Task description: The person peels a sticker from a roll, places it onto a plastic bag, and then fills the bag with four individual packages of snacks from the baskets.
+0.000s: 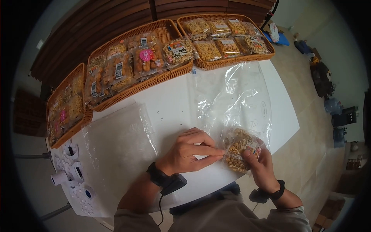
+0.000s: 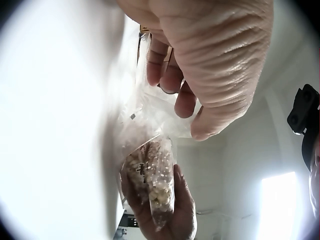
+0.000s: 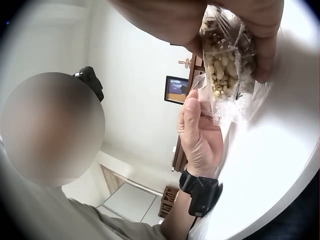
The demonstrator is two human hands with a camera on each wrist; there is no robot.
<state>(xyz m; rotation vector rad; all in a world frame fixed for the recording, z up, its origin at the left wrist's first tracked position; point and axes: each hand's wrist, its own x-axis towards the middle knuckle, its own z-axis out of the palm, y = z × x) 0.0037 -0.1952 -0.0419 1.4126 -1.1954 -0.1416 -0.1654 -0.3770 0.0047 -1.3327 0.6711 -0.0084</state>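
My right hand grips a clear packet of puffed, nut-like snack with a printed label, thumb across its front. The same snack packet shows in the right wrist view, pale pieces and dark specks inside. Thumb and index fingertip of my left hand pinch thin clear film at the packet's left side. In the left wrist view, this film, part of a clear plastic bag, spans from the left fingers to the packet. A large clear plastic bag lies flat on the white table, its near end under the packet.
Wicker baskets of packaged snacks line the far side: a left basket, a middle basket and a right basket. Another stack of clear bags lies left of my hands. Label rolls and stickers cover the table's left corner.
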